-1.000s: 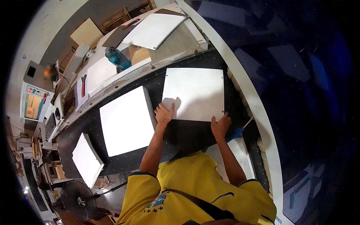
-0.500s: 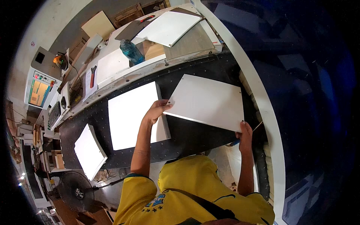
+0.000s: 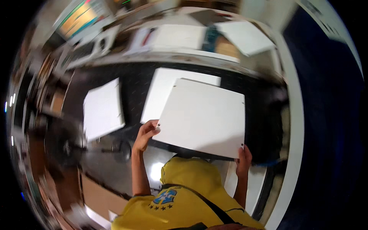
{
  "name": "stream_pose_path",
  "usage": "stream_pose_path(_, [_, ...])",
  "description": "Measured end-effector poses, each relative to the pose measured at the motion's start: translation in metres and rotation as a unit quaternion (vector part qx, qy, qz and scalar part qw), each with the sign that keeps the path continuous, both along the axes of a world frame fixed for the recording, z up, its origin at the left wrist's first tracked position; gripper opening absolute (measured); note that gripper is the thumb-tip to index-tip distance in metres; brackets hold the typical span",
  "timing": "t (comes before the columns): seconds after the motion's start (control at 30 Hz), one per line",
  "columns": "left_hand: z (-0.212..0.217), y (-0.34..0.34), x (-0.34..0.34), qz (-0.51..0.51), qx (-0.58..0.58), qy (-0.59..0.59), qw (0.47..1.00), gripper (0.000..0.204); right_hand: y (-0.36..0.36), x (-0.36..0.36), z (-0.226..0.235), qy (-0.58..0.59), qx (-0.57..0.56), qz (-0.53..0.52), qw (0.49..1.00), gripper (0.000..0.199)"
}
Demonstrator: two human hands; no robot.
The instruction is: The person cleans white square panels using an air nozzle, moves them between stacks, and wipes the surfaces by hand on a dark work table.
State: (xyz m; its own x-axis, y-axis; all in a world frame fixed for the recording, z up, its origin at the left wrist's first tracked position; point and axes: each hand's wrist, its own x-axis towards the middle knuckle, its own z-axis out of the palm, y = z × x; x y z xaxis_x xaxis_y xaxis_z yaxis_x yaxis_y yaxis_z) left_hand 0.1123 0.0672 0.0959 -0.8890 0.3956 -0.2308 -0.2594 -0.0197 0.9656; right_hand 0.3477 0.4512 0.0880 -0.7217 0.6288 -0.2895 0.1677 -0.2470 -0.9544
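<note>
A white rectangular panel (image 3: 203,115) with a small dark hole near each corner is held up in front of me, over the black table. My left hand (image 3: 147,134) grips its near left corner, fingers closed on the edge. At the near right corner, my right hand (image 3: 243,158) pinches it the same way. Behind the held panel, and partly hidden by it, a stack of white panels (image 3: 163,90) lies on the table. Further left lies another, smaller stack of white panels (image 3: 102,109).
The black table (image 3: 132,74) has a pale ledge behind it, carrying a blue bottle (image 3: 210,38), a red-handled tool (image 3: 147,36) and a loose white panel (image 3: 245,36). A lit screen (image 3: 78,19) stands far left, a fan (image 3: 63,143) near left. A white frame edge (image 3: 299,115) bounds the right.
The view has swung round toward the right and is blurred. The held panel has come nearer my body and now overlaps the middle stack. Both hands keep their grip on it.
</note>
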Motion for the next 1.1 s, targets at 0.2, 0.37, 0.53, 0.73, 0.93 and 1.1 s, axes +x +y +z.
stream_pose_path(0.2, [-0.033,-0.137,0.028,0.160,0.057,-0.003,0.985,0.044,-0.082,-0.078,0.016,0.022,0.042,0.165,0.985,0.026])
stream_pose_path(0.37, [-0.017,-0.218,0.080,0.298,0.050,0.046,0.952,0.056,-0.145,-0.163,0.010,0.040,-0.001,0.329,0.944,0.026])
stream_pose_path(0.53, [-0.014,-0.274,0.086,0.415,0.122,0.070,0.899,0.067,-0.246,-0.233,0.034,0.018,-0.021,0.387,0.922,0.023])
stream_pose_path(0.73, [-0.033,-0.344,0.047,0.497,0.104,0.101,0.856,0.047,-0.342,-0.285,0.011,0.012,-0.074,0.408,0.910,0.024])
stream_pose_path(0.93, [-0.025,-0.393,-0.011,0.651,-0.038,0.162,0.741,0.042,-0.391,-0.327,0.030,0.063,-0.053,0.539,0.838,0.030])
stream_pose_path(1.1, [-0.032,-0.380,-0.027,0.670,-0.337,0.237,0.617,0.032,-0.321,-0.324,0.029,0.105,0.007,0.523,0.846,0.038])
